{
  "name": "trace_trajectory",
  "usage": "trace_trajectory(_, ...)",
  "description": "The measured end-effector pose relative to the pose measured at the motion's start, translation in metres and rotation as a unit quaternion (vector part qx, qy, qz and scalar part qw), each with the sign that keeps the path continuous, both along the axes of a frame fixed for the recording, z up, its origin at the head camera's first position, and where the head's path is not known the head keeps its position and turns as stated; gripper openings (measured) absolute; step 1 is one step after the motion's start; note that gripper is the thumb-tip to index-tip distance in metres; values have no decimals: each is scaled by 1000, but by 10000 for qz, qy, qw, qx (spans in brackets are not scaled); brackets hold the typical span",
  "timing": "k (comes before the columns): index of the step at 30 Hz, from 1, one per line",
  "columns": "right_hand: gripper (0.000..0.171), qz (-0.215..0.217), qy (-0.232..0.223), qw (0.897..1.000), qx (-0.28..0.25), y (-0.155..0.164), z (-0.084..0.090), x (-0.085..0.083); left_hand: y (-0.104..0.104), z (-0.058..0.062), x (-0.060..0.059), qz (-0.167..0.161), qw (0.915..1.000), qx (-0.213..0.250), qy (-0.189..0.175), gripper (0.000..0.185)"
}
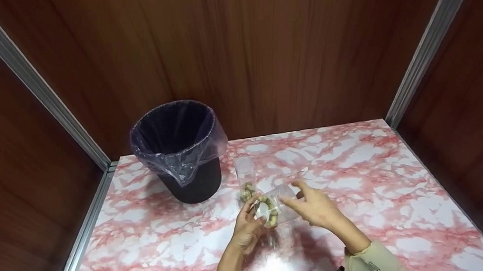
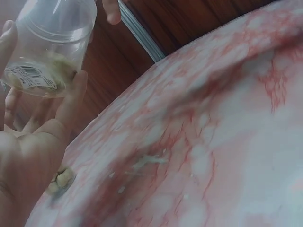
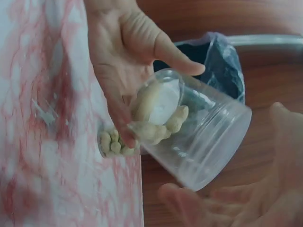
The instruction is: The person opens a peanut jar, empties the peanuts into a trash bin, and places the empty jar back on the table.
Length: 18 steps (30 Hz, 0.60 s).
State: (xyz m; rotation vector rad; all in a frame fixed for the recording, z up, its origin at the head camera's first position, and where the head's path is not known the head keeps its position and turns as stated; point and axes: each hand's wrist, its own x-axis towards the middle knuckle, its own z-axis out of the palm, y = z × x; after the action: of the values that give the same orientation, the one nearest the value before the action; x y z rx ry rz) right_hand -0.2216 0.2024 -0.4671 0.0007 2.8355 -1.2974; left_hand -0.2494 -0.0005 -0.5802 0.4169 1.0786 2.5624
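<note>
My left hand (image 1: 248, 225) grips the base of a clear plastic jar (image 1: 273, 206), tilted on its side above the pink marbled table (image 1: 378, 176). Pale nuts (image 1: 269, 211) lie against the jar's bottom. In the left wrist view my fingers (image 2: 71, 99) cup the jar (image 2: 47, 42). In the right wrist view the thumb of my left hand (image 3: 128, 56) lies over the jar (image 3: 199, 137), whose mouth faces my right hand (image 3: 246, 198). That right hand (image 1: 309, 205) hovers at the mouth with fingers spread, holding nothing.
A slim clear tube (image 1: 245, 176) with nuts at its bottom stands just behind the jar. A black bin (image 1: 183, 157) with a clear liner sits at the back left. A small clear scrap (image 1: 294, 175) lies on the table. Wooden walls close in three sides.
</note>
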Motion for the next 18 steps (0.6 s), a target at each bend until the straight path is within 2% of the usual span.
trace_trajectory(3, 82, 128, -477, 9976, -495, -2, -2, 0, -3, -1, 1, 102, 9998, -129, 64, 72)
trace_trajectory(5, 78, 329, -496, 9948, -832, -1, -5, -1, -4, -2, 1, 143, 9997, -195, 66, 73)
trace_trajectory(9, 71, 1168, -72, 9858, -1202, 7, -17, -3, -6, -5, 5, 218, 9989, -416, 5, 74)
trace_trajectory(14, 84, 2362, 563, 9581, -1519, 22, -26, -2, -5, -8, 7, 152, 9973, -723, -42, 72)
trace_trajectory(16, 90, 2638, 701, 9506, -1480, 25, -28, -1, -3, -8, 7, 145, 9968, -782, -51, 71)
trace_trajectory(18, 97, 2750, 746, 9482, -1403, 27, -30, 0, -2, -9, 6, 143, 9970, -757, -72, 70)
